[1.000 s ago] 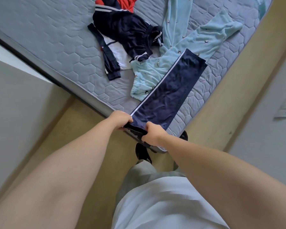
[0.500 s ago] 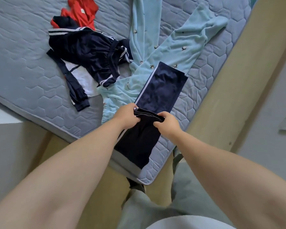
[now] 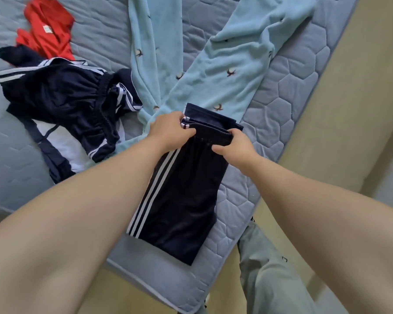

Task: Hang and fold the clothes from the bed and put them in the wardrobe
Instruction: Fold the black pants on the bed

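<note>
the navy track pants [image 3: 182,196], laid on the bed [image 3: 281,109] at 6 o'clock from the blue pyjamas [image 3: 213,71], are pinched at the folded end by the curled left grip [image 3: 168,130] and right grip [image 3: 234,143]. the pyjamas are cut off at 12 o'clock.

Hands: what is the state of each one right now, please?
Left hand: closed, gripping the folded end of the navy trousers.
Right hand: closed, gripping the same end.

Quilted grey mattress [image 3: 288,91], navy trousers [image 3: 182,200], teal pyjamas [image 3: 232,53], red garment [image 3: 48,30]
</note>
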Demonstrator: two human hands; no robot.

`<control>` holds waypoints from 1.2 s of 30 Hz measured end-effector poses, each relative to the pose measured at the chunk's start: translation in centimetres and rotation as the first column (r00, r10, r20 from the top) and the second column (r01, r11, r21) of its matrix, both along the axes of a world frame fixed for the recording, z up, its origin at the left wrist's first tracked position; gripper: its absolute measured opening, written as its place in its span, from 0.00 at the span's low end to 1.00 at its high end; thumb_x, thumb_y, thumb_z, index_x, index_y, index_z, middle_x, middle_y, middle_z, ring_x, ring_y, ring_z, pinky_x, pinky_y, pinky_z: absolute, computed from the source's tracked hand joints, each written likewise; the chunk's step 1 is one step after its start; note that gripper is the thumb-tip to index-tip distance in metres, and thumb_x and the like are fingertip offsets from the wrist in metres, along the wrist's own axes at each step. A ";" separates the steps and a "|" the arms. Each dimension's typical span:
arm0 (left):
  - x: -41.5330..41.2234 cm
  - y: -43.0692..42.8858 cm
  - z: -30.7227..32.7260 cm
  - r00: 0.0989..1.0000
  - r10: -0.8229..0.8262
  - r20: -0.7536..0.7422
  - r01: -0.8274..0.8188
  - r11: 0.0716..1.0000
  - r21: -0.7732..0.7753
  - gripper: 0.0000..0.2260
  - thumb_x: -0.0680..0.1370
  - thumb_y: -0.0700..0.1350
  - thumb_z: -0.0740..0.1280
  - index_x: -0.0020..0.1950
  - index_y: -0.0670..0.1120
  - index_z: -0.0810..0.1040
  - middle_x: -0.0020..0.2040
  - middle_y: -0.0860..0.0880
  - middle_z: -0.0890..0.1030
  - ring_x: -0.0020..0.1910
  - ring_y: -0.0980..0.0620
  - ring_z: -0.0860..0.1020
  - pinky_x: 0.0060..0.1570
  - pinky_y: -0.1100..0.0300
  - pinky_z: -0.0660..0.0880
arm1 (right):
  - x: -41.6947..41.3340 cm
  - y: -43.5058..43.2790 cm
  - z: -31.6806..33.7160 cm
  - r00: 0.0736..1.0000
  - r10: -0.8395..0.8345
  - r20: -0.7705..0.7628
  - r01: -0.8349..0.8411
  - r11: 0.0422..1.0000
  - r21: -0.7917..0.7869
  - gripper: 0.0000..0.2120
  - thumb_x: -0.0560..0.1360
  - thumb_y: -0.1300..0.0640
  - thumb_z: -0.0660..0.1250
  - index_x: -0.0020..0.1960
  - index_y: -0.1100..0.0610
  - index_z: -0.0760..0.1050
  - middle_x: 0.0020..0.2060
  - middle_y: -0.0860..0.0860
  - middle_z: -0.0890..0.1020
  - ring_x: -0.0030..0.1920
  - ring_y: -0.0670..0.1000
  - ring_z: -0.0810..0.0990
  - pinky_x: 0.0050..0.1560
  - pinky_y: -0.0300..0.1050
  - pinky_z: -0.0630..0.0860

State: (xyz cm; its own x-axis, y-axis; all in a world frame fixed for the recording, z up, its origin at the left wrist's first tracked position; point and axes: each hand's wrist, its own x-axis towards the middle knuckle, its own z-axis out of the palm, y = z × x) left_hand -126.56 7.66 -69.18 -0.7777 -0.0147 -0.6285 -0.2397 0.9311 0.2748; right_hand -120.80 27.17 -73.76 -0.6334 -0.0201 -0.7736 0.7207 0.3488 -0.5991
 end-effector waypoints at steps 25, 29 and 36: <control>-1.3 1.1 -7.9 0.961 0.271 0.050 -0.273 0.918 0.286 0.08 0.69 0.49 0.78 0.43 0.53 0.81 0.34 0.59 0.78 0.30 0.67 0.75 0.35 0.71 0.72 | 0.1 0.2 -5.1 0.958 -0.282 -0.054 0.280 0.959 -0.044 0.33 0.68 0.60 0.72 0.70 0.47 0.66 0.58 0.46 0.79 0.50 0.45 0.82 0.46 0.42 0.81; -1.3 1.5 -8.2 0.991 0.133 0.031 -0.136 0.955 0.262 0.08 0.72 0.53 0.77 0.44 0.57 0.78 0.37 0.60 0.78 0.34 0.67 0.77 0.32 0.74 0.69 | 0.8 1.2 -5.5 0.961 -0.275 -0.020 0.275 0.961 -0.020 0.30 0.69 0.59 0.73 0.69 0.48 0.67 0.49 0.39 0.80 0.44 0.41 0.83 0.47 0.42 0.81; -2.9 1.4 -10.3 0.990 -0.111 -0.088 0.116 0.992 0.058 0.15 0.76 0.57 0.73 0.55 0.50 0.77 0.50 0.51 0.77 0.48 0.51 0.75 0.46 0.60 0.69 | -1.5 1.1 -6.9 0.985 -0.169 -0.047 0.171 0.983 0.060 0.24 0.70 0.59 0.72 0.60 0.46 0.67 0.47 0.42 0.79 0.44 0.48 0.82 0.45 0.45 0.81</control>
State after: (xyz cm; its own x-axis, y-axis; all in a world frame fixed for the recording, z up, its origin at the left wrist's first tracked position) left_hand -129.48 9.03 -79.49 -0.8226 0.1143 -0.5570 -0.1066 0.9312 0.3486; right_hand -122.28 28.31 -80.64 -0.6546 0.1389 -0.7431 0.7479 0.2617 -0.6100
